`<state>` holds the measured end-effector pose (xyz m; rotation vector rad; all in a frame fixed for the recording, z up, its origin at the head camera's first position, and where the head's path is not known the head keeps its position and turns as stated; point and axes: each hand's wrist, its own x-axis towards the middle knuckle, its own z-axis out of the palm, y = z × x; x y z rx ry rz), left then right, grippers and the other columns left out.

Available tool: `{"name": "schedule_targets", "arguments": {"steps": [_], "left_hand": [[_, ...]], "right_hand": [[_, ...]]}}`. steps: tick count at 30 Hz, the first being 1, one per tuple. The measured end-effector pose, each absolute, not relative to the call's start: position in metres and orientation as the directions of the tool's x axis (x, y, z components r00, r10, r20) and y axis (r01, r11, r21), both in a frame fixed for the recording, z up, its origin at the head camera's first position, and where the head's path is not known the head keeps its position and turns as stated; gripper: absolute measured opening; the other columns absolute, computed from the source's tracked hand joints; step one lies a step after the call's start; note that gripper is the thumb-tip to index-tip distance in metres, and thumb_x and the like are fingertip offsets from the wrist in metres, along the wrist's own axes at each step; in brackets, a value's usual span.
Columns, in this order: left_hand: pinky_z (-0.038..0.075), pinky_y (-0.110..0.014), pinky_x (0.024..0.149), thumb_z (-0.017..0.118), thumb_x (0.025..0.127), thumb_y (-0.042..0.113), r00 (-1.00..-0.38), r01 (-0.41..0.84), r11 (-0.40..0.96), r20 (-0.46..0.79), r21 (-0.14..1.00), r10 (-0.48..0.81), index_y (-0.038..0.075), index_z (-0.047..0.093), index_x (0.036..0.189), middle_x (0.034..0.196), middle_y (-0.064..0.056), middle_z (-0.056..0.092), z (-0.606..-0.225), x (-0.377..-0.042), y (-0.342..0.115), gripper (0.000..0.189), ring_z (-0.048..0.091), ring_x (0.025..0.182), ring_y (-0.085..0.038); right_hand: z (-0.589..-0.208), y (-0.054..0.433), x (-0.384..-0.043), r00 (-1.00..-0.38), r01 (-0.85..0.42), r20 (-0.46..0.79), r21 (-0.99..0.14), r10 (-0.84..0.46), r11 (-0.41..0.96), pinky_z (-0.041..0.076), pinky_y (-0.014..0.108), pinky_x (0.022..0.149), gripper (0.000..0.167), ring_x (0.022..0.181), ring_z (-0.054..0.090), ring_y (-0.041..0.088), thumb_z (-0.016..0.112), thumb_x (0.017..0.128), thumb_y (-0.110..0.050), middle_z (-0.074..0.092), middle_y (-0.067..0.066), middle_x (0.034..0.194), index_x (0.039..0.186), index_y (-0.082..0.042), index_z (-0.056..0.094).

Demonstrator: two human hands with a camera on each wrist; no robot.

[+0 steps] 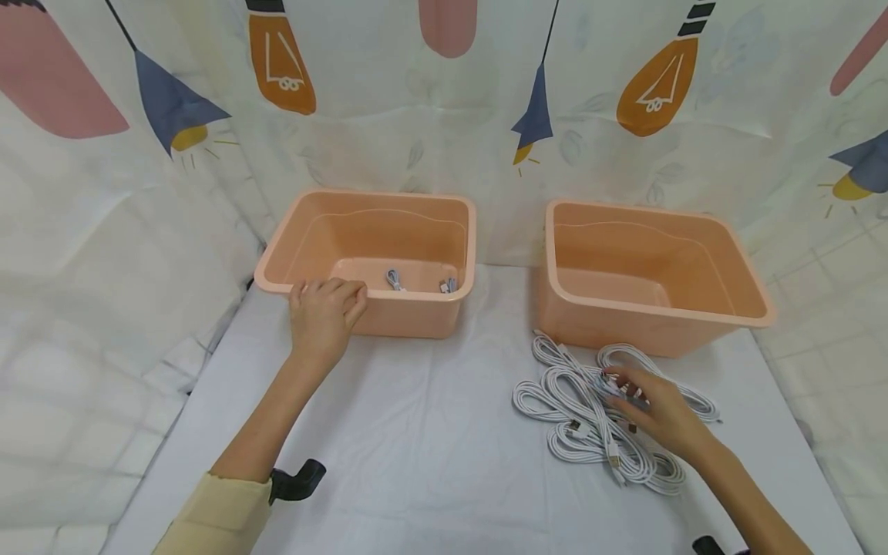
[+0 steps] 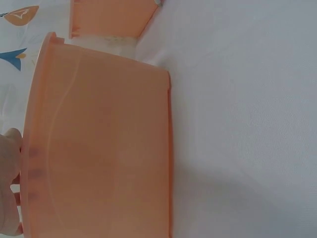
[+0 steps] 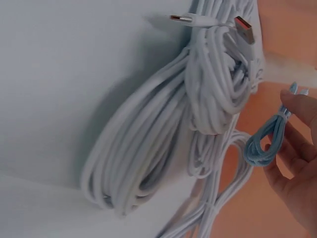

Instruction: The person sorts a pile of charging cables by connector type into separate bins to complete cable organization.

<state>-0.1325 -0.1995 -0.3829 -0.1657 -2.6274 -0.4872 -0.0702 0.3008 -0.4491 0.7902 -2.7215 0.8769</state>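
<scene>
1. Yellow sleeve [image 1: 215, 516], one, on the left forearm at the lower edge of the head view. Black wrist mounts: two; left one [image 1: 298, 480] whole, right one [image 1: 706, 546] partly cut off.
2. Hands: two. Left hand [image 1: 322, 320] has its fingers bent over the near rim of the left tub [image 1: 409, 316], gripping it.
3. Right hand [image 3: 299, 173] nearly closed, thumb and fingers pinching one small bluish cable [image 3: 258, 157], coiled, close by its plug ends. Held cable is above the white heap, in front of the right tub [image 1: 624, 327].
4. White cables [image 1: 576, 401]: several coiled bundles, overlapping; exact count cannot be told. Heap lies on the worktop [image 1: 430, 432], just in front of the right tub. Right wrist view shows two plugs standing out: one slim [image 3: 181, 19], one broad with orange inside [image 3: 244, 29].
5. Peach tubs: two, side by side with a gap between. Left tub: two small cables visible on its floor, one near the middle [image 1: 394, 279], one near the right end [image 1: 449, 285].
6. Patterned curtain [image 1: 458, 139] behind: two orange bulbs, three blue lamps, three pink shapes.
</scene>
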Motion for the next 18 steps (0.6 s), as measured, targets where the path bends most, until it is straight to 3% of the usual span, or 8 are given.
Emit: {"name": "schedule_targets", "arguments": {"steps": [18], "left_hand": [[0.033,-0.073,0.112,0.066,0.102,0.019,-0.881,0.21,0.924,0.472,0.32,0.036,0.003,0.079,0.108,0.111,-0.018,0.078,-0.383,-0.133,-0.201,0.022,0.068,0.111,-0.046]], "right_hand": [[-0.42,0.276,-0.087,-0.799,-0.6,0.361,-0.435,-0.48,0.671,0.055,0.026,0.067,0.051,0.08,0.058,0.007,0.089,0.077,0.004,0.069,-0.003,0.097,0.122,-0.006,0.068]]}}
